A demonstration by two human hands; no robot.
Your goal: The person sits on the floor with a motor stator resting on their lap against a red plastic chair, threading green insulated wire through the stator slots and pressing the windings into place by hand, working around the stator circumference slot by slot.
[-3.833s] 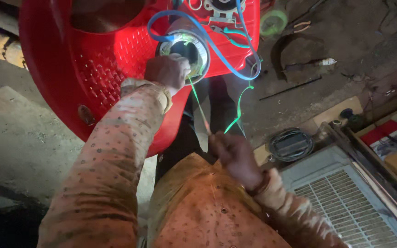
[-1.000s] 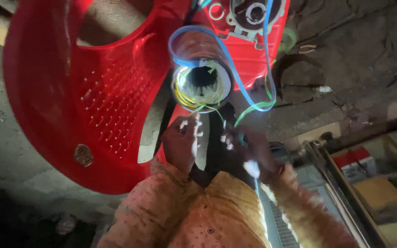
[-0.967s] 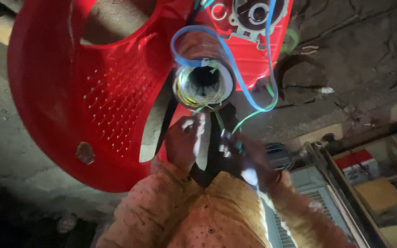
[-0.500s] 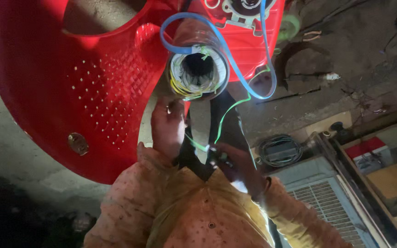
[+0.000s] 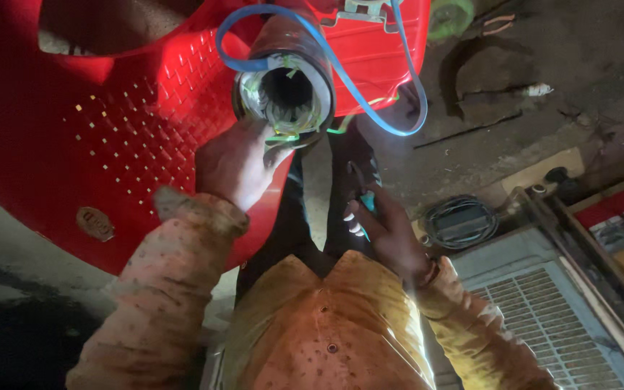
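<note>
My left hand has its grip closed around the lower rim of the grey metal cylinder with coloured wire windings packed round its open bore, fingers pressed against the casing just under the mouth. My right hand sits lower and to the side, pinching a small teal-handled tool; its tip is hidden, so I cannot tell what kind it is. The cylinder rests on the seat of a red moulded plastic chair, perforated with small square holes.

To work this well, I judge the left hand should keep the cylinder steady with the mouth facing me, while the tool comes in gently among the thin strands.

A smooth blue insulated wire loops over the cylinder; the windings look fine, glossy and tangled. Beyond lie a rough concrete floor, a dark coil of cable and a pale slatted metal grille.
</note>
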